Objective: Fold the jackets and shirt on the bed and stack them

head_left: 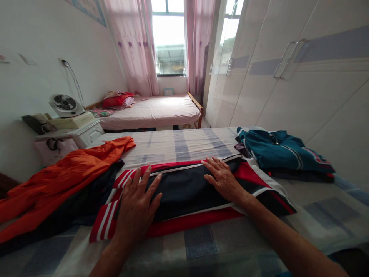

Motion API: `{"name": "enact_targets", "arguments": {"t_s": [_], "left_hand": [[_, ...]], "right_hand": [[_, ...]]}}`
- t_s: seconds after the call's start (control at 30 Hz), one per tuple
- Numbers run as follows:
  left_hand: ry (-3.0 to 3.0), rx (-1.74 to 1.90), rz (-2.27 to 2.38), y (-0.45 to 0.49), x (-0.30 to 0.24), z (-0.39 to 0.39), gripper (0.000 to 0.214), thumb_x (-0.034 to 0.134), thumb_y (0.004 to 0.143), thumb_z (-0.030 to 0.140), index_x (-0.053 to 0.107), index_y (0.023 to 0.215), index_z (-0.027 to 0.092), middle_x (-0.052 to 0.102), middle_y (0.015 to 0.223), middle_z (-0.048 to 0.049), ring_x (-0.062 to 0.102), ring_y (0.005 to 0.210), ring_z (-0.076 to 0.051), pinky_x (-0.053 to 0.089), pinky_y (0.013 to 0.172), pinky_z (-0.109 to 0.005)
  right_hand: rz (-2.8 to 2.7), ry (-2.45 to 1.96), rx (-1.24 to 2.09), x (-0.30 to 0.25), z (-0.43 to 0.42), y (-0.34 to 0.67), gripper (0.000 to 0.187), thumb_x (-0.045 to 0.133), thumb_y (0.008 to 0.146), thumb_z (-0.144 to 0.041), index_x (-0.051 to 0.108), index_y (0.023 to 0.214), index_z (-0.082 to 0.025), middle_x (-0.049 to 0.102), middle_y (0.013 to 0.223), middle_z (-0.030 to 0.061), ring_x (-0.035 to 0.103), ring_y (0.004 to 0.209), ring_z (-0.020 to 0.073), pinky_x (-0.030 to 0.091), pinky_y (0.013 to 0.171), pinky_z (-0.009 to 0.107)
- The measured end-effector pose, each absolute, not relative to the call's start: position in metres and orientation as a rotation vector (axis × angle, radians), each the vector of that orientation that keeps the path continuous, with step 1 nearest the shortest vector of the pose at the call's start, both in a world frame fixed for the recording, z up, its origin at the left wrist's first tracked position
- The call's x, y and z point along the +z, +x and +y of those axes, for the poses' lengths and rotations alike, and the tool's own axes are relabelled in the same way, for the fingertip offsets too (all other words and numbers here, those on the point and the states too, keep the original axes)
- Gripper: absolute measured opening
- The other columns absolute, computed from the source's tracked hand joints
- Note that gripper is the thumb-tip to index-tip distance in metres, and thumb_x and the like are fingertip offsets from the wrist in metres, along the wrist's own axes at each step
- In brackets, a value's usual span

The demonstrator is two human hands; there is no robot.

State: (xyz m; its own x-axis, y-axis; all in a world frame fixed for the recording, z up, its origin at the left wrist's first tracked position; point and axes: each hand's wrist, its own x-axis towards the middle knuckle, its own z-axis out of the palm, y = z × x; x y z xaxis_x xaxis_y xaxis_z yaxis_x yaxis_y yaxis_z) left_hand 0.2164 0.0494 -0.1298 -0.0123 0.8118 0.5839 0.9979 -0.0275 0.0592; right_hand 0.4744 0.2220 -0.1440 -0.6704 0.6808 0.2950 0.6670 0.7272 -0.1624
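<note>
A navy, red and white striped garment (184, 188) lies partly folded on the checked bed (184, 142) in front of me. My left hand (137, 204) rests flat on its left part, fingers spread. My right hand (223, 179) lies flat on its right part near the upper edge, fingers stretched out. Neither hand grips anything. An orange garment (66, 173) sprawls to the left, over a dark piece of clothing (83, 204). A teal jacket (282, 152) lies folded at the right of the bed.
A white wardrobe (288, 77) with metal handles runs along the right. At the left a white nightstand (83, 134) carries a small fan (65, 104) and a telephone (37, 122). A second bed (152, 109) with pink sheets stands under the window (168, 36).
</note>
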Motion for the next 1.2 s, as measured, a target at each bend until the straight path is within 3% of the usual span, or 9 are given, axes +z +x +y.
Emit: {"name": "enact_targets", "arguments": {"t_s": [0.13,0.6,0.8,0.97,1.2], "left_hand": [[-1.91,-0.346,-1.967,0.199,-0.162,0.067,0.048,0.043,0.089,0.037,0.055,0.129,0.014,0.048,0.138,-0.0176,0.04,0.129,-0.038,0.032,0.103,-0.055],[-1.831,-0.34,-2.076,0.21,-0.157,0.062,0.045,0.044,0.09,0.036,0.054,0.13,0.019,0.046,0.141,-0.0128,0.04,0.13,-0.034,0.031,0.106,-0.05],[-1.916,-0.521,-2.117,0.207,-0.151,0.06,0.042,0.045,0.09,0.035,0.058,0.126,0.018,0.049,0.139,-0.0118,0.04,0.131,-0.031,0.031,0.108,-0.05],[-1.888,-0.996,-2.184,0.18,-0.142,0.033,0.04,0.039,0.091,0.037,0.059,0.121,0.02,0.05,0.137,-0.008,0.046,0.127,-0.021,0.037,0.106,-0.037],[-1.308,-1.27,-2.624,0.133,-0.151,-0.01,0.055,0.042,0.082,0.053,0.062,0.115,0.014,0.06,0.122,-0.0141,0.056,0.114,-0.028,0.04,0.101,-0.04]], "right_hand": [[-2.643,-1.109,0.106,-0.158,0.217,0.47,0.052,0.034,0.093,-0.049,0.043,0.138,-0.025,0.04,0.146,0.0042,0.03,0.136,0.0229,0.023,0.11,0.044],[-2.645,-1.078,0.01,-0.17,0.224,0.472,0.053,0.033,0.093,-0.049,0.043,0.138,-0.024,0.04,0.145,0.0052,0.033,0.135,0.0228,0.026,0.109,0.043],[-2.636,-1.075,-0.037,-0.172,0.224,0.473,0.053,0.031,0.093,-0.049,0.044,0.137,-0.023,0.042,0.144,0.0044,0.034,0.134,0.0225,0.027,0.109,0.043],[-2.622,-1.052,-0.049,-0.175,0.226,0.473,0.052,0.031,0.093,-0.05,0.044,0.137,-0.024,0.043,0.143,0.0043,0.036,0.134,0.0222,0.03,0.108,0.044],[-2.617,-1.031,-0.024,-0.176,0.228,0.474,0.053,0.033,0.092,-0.051,0.046,0.136,-0.023,0.044,0.142,0.0058,0.036,0.133,0.0227,0.03,0.107,0.045]]}}
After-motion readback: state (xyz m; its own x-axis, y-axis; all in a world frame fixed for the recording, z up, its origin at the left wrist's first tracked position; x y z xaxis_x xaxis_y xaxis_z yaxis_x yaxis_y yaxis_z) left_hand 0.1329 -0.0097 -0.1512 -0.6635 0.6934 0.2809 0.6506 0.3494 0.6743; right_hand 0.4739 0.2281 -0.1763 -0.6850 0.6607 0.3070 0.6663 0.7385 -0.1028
